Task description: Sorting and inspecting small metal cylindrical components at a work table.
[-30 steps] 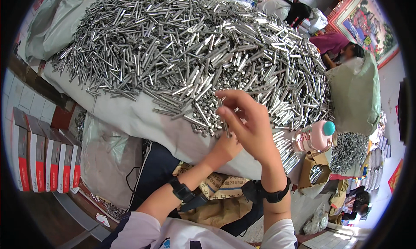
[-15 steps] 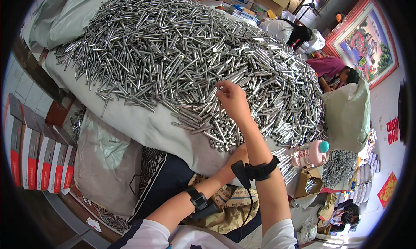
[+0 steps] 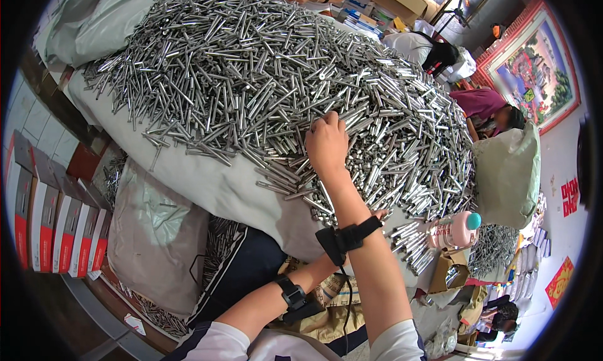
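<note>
A large heap of shiny metal bolts (image 3: 251, 78), long and thin, covers the cloth-topped table. My right hand (image 3: 328, 146) rests on the near slope of this heap, its fingers curled down among the bolts. Whatever those fingers hold is hidden beneath them. Below it, my left hand (image 3: 379, 215) is mostly covered by my right forearm; only a bit of its fingers shows past the forearm, beside the heap's near edge. To the right of that hand, several bolts (image 3: 411, 245) lie side by side in a loose row.
A pink bottle with a teal cap (image 3: 455, 230) stands at the right, by an open cardboard box (image 3: 449, 270). Filled sacks (image 3: 507, 175) flank the heap. Red-and-white boxes (image 3: 56, 226) line the lower left. Other people (image 3: 487, 109) sit along the far side.
My right hand has moved slightly left and down onto the bolts, its fingers curling in. My left hand has shifted right, so its fingers now show past my right forearm.
</note>
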A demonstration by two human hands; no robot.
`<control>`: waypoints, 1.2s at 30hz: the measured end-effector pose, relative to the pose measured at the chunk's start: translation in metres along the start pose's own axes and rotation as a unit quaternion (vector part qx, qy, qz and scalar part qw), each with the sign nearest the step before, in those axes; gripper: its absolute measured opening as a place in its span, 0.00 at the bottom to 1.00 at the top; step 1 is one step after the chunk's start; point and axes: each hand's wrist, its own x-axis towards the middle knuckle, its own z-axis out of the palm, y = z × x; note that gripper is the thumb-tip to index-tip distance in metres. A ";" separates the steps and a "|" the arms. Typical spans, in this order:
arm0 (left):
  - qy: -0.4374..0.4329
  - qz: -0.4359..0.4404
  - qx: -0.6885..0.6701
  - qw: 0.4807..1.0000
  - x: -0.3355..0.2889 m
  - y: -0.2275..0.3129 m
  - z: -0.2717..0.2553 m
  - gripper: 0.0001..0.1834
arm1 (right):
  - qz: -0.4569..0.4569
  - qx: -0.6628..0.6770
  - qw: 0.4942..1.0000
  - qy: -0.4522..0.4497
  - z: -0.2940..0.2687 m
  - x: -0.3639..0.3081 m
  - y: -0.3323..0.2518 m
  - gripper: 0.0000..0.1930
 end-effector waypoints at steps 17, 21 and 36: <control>0.029 -0.003 0.305 0.952 -0.014 0.062 0.019 0.26 | 0.139 0.486 0.860 0.064 -0.084 0.011 0.034 0.13; 0.068 0.100 0.468 0.876 -0.011 0.042 0.008 0.23 | 0.115 0.501 0.857 -0.019 -0.167 -0.040 0.065 0.12; 0.067 0.086 0.494 0.862 -0.009 0.043 0.018 0.21 | 0.093 0.428 0.892 -0.112 -0.177 -0.146 0.136 0.07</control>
